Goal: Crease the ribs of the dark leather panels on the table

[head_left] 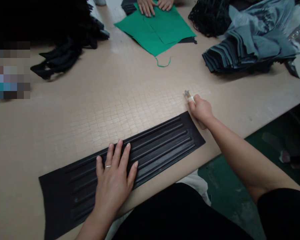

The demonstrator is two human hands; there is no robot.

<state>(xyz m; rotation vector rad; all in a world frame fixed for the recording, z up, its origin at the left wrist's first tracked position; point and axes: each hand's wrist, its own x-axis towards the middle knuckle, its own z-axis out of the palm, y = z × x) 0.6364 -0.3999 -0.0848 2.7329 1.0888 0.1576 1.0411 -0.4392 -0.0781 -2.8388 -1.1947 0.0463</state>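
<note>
A long black panel (162,141) with raised parallel ribs lies slantwise on the table near its front edge. My left hand (115,180), a ring on one finger, rests flat on its middle with the fingers spread. Just off the panel's far right end, my right hand (202,109) is closed around a slim hand tool (189,96). The tool has a pale band and a small dark tip pointing away from me. Its lower end shows below the hand. What kind of tool it is, I cannot make out.
Across the tan table (72,126), another person's hands (150,6) rest on green fabric pieces (162,28) with a loose thread. A black fabric pile (62,56) lies at left. Stacked grey cloth (242,50) and a black tangled bundle (211,16) lie at right.
</note>
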